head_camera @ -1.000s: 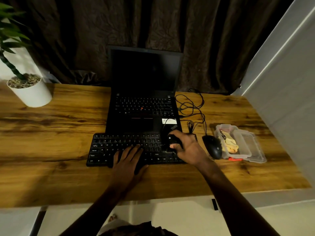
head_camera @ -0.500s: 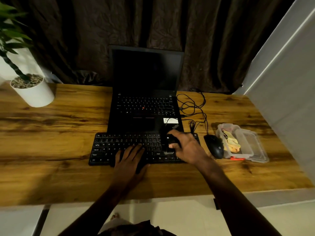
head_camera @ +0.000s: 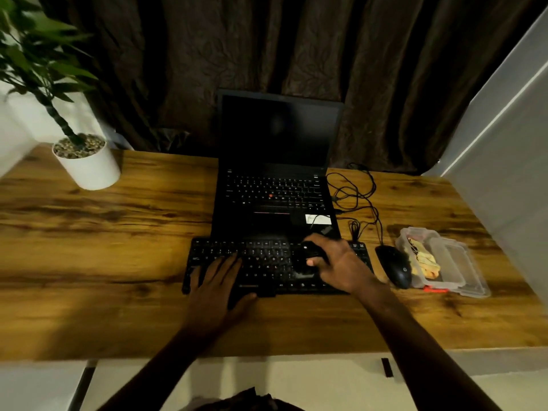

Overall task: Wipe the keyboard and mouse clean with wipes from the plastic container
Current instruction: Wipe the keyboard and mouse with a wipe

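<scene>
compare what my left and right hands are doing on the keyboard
The left hand lies flat with fingers straight on the left half of the keyboard. The right hand sits on the right half with fingers curled. The left hand holds nothing, while the right hand grips a small dark object, too dark to identify. Both hands are palm down on the keyboard.

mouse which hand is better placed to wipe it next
Right, probably. The right hand grips a dark wad, apparently the wipe, at the right end of the keyboard, next to the mouse. The left hand lies flat on its left half, farther off.
</scene>
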